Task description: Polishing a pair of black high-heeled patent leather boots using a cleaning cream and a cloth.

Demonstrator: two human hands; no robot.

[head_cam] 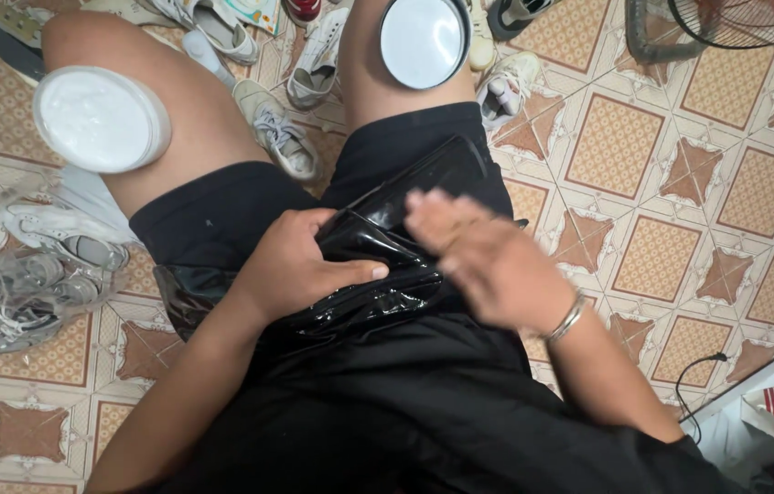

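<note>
On lap: black glossy bag [378, 265], long axis lower-left to upper-right, left hand [291, 270] gripping.

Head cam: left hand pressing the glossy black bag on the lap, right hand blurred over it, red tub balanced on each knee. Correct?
Not quite. In the head view the tubs are white, not red: one on the left knee, one on the right. The rest holds: left hand presses the glossy black bag, right hand blurred over it.

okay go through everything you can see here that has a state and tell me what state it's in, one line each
Black plastic bag: crumpled, lying on the lap.
Left hand: gripping the bag.
Right hand: open, motion-blurred, over the bag.
White tub: open, filled with white paste.
Round tin: open, white inside.
Sneakers: scattered on the tiled floor.
Fan: cannot tell if running.
</note>
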